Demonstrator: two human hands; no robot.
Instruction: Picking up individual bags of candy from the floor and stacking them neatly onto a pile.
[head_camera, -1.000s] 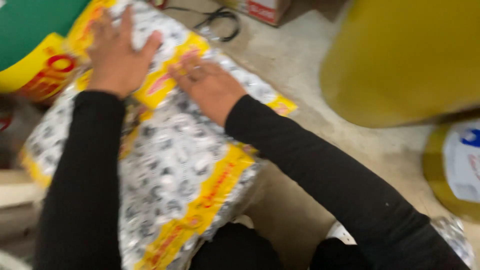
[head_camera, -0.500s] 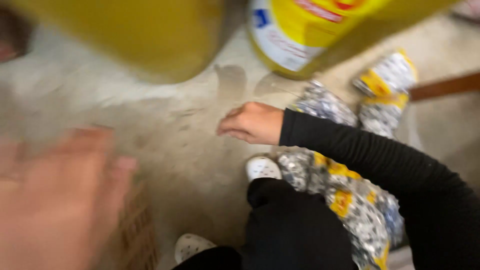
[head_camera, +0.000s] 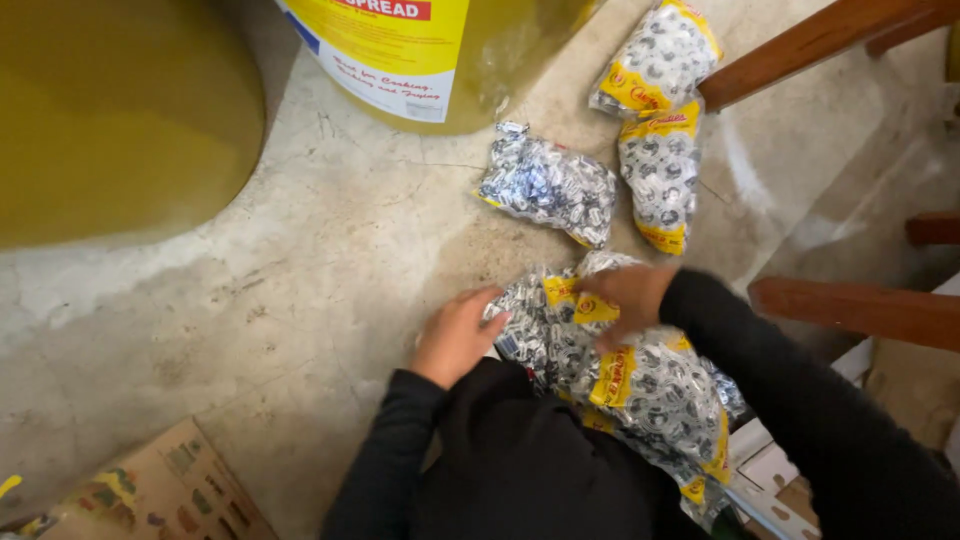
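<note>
Left hand (head_camera: 455, 335) lay flat, fingers together, against the near edge of the large packet bundle (head_camera: 640, 385) on the person's lap. Right hand (head_camera: 630, 300) was curled over the bundle's top, gripping the wrap. Just beyond the hands, three loose packets (head_camera: 548, 185) lay on the concrete floor (head_camera: 300, 290); farther out stood a yellow tub (head_camera: 420, 55). Judgement: steadying from both sides and lifting low should keep the slippery wrap from sliding off.

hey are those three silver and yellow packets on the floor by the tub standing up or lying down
Lying down. All three packets rest flat on the concrete floor.
</note>
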